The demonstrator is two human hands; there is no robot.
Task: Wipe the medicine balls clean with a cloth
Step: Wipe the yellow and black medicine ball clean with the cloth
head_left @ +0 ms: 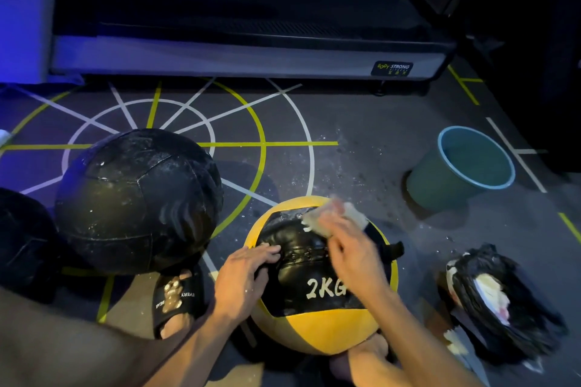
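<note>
A yellow and black medicine ball [323,327] marked 2KG sits on the floor between my feet. My left hand [243,276] rests on its left side, fingers laid across the black panel. My right hand [349,248] presses a pale cloth [338,217] against the ball's top; hand and cloth are blurred. A large black medicine ball [138,201], speckled with white dust, stands to the left. Another dark ball [22,242] is partly cut off at the left edge.
A teal bucket [465,166] with water stands on the floor at the right. A black bag [503,302] with white scraps lies at the lower right. A treadmill base [251,56] runs across the back. White flecks litter the marked gym floor.
</note>
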